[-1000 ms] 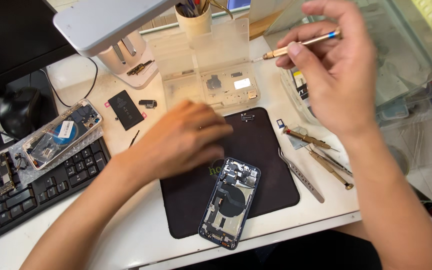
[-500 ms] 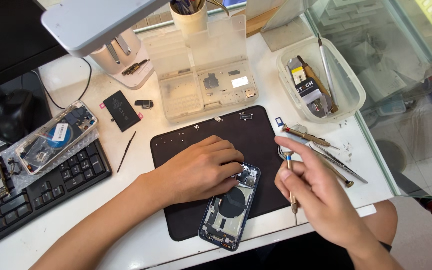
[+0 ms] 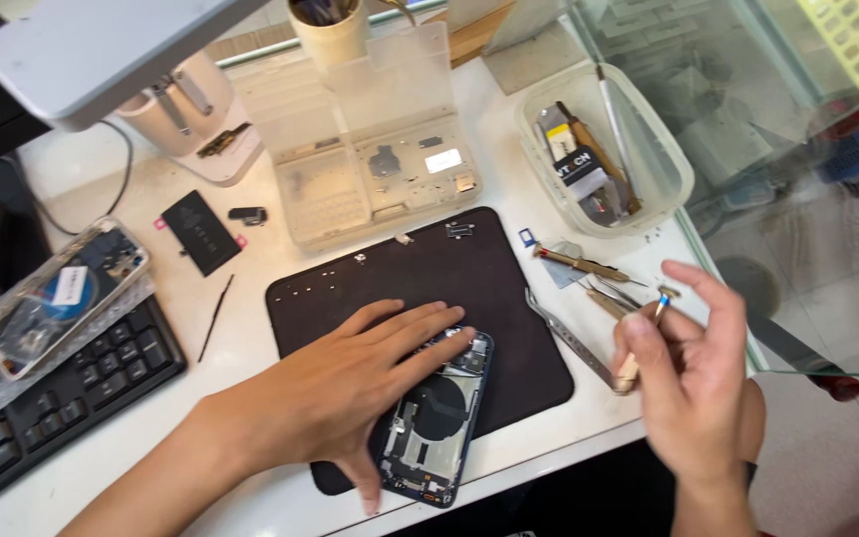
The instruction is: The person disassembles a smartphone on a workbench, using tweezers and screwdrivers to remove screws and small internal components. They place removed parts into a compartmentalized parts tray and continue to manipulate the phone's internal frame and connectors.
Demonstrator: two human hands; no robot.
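The left hand (image 3: 350,383) is lying flat with fingers spread on an opened smartphone (image 3: 436,423), its dark-blue frame exposing a round charging coil, which is resting on the black work mat (image 3: 489,288). The right hand (image 3: 693,378) is pinching a small screwdriver (image 3: 643,338) just right of the mat.

White bench (image 3: 251,348) with black mat (image 3: 479,278), keyboard (image 3: 62,393), clear tub (image 3: 603,149).

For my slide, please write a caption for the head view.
Left hand steadies an opened phone while right hand holds a screwdriver.
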